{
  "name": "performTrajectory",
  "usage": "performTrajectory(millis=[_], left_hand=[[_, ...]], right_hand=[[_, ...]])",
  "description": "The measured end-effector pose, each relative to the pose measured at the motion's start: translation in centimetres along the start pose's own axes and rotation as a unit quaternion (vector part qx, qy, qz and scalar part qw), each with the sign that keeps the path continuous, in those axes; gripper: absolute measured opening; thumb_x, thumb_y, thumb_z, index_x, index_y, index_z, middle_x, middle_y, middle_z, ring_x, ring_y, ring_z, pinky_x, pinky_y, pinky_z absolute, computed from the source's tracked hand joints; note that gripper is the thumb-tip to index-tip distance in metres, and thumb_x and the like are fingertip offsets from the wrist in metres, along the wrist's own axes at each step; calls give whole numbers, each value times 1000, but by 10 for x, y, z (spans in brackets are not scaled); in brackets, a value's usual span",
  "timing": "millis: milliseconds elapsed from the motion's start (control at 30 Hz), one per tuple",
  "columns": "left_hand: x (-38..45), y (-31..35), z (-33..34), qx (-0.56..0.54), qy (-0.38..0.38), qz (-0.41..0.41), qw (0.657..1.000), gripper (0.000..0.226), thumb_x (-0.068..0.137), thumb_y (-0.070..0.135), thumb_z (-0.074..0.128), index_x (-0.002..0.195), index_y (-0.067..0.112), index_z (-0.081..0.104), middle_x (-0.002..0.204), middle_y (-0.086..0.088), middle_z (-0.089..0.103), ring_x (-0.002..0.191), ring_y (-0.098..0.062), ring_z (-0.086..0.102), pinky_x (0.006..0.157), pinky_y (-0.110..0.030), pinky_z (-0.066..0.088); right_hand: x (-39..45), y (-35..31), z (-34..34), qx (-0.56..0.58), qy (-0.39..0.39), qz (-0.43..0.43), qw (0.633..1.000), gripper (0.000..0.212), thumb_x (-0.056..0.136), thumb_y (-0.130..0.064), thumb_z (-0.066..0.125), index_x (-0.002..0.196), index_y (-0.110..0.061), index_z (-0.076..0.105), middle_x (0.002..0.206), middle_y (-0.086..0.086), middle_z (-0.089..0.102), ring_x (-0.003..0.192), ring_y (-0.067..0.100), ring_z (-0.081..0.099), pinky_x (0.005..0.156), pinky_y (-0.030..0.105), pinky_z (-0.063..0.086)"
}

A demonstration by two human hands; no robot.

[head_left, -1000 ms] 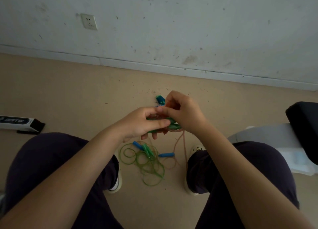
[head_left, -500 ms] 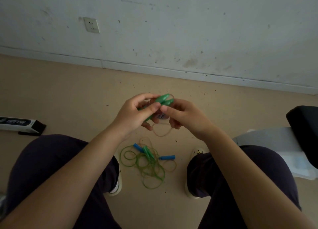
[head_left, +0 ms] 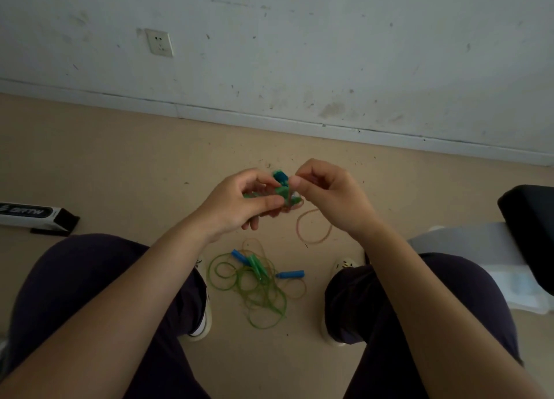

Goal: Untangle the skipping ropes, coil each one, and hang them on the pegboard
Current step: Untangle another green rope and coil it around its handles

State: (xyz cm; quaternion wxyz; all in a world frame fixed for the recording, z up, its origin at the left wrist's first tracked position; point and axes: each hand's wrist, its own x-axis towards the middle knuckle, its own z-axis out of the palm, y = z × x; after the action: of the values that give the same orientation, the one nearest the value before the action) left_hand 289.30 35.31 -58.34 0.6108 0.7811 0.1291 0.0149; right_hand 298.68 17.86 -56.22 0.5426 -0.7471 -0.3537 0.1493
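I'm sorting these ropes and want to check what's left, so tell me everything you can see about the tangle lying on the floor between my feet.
The tangle on the floor is a loose heap of thin, glossy green cord in many overlapping loops, with some paler orange loops mixed in. Two blue handles and at least one green handle, plastic-looking, lie in its upper part. It rests flat on the beige floor between the two shoes, touched by neither hand.

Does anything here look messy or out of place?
Yes. A tangle of green rope with blue handles lies loose on the floor between the person's shoes. Both hands hold another knotted bundle, and dark specks litter the floor.
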Motion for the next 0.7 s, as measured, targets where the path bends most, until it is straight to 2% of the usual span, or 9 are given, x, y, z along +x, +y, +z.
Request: performTrajectory(millis=[133, 200, 233, 333, 433, 500, 567, 633, 700], left_hand=[[-4, 5, 5, -29, -87, -2, 996, 30, 85, 17, 75, 112, 26, 64, 79, 0, 74, 54, -21, 60, 47, -29, 45], [-5, 7, 6, -41, -110, -10, 993, 40, 77, 24, 77, 114, 29, 62, 85, -2, 75, 57, -25, 65, 51, -30, 49], [-5, 8, 6, -46, -118, -16, 992, 46, 74, 27, 78, 116, 28, 61, 90, -3, 76, 59, -28, 67, 54, -32, 51], [-8, 10, 7, -47, -126, -26, 991, 56, 74, 28, 79, 124, 28, 56, 96, -3, 77, 65, -30, 71, 58, -34, 55], [-11, 13, 12, -40, -94, -31, 994, 39, 82, 25, 78, 116, 24, 60, 92, -2, 77, 62, -29, 70, 55, -33, 52], [-11, 12, 16, -23, -67, -37, 997, 34, 78, 30, 81, 106, 21, 64, 88, -4, 77, 58, -25, 68, 53, -31, 49], [-11, 11, 18, -5, -57, -36, 998, 37, 71, 33, 87, 99, 23, 64, 82, -5, 75, 53, -22, 64, 50, -30, 47], [-11, 11, 19, -1, -56, -31, 998, 37, 69, 26, 89, 97, 24, 64, 78, -3, 73, 50, -17, 61, 46, -27, 45], [-10, 10, 19, 2, -58, -26, 998, 36, 73, 15, 88, 97, 23, 63, 83, -4, 71, 51, -9, 61, 47, -25, 47]], right_hand=[[-1, 2, 3, -22, -8, -11, 1000, 14, 92, -9, 66, 86, 4, 67, 75, 13, 62, 63, 12, 57, 59, 23, 47], [-1, 6, 4, -38, -5, -4, 999, 12, 90, -13, 69, 85, -3, 69, 80, 16, 64, 71, 27, 60, 64, 34, 49], [-1, 7, 5, -44, -6, 2, 999, 10, 89, -15, 70, 85, -6, 70, 81, 16, 64, 73, 29, 60, 65, 35, 50], [-1, 9, 7, -42, -6, 24, 999, 12, 86, -19, 74, 85, -10, 67, 79, 20, 62, 65, 21, 55, 60, 29, 47], [-1, 8, 8, -46, -2, 36, 998, 15, 84, -19, 77, 83, -15, 62, 75, 18, 60, 63, 12, 51, 58, 24, 44], [0, 7, 10, -44, -10, 46, 998, 16, 84, -21, 77, 82, -21, 60, 74, 12, 61, 63, 16, 55, 59, 28, 48], [-1, 7, 12, -50, -17, 51, 997, 15, 84, -23, 76, 84, -19, 61, 77, 13, 63, 64, 17, 57, 60, 33, 51], [-1, 7, 14, -53, -15, 53, 997, 15, 84, -23, 76, 86, -15, 62, 75, 7, 62, 65, 10, 56, 61, 29, 50], [-1, 6, 13, -43, -3, 60, 997, 17, 84, -22, 76, 86, -11, 63, 75, 4, 62, 67, 9, 57, 61, 27, 50]])
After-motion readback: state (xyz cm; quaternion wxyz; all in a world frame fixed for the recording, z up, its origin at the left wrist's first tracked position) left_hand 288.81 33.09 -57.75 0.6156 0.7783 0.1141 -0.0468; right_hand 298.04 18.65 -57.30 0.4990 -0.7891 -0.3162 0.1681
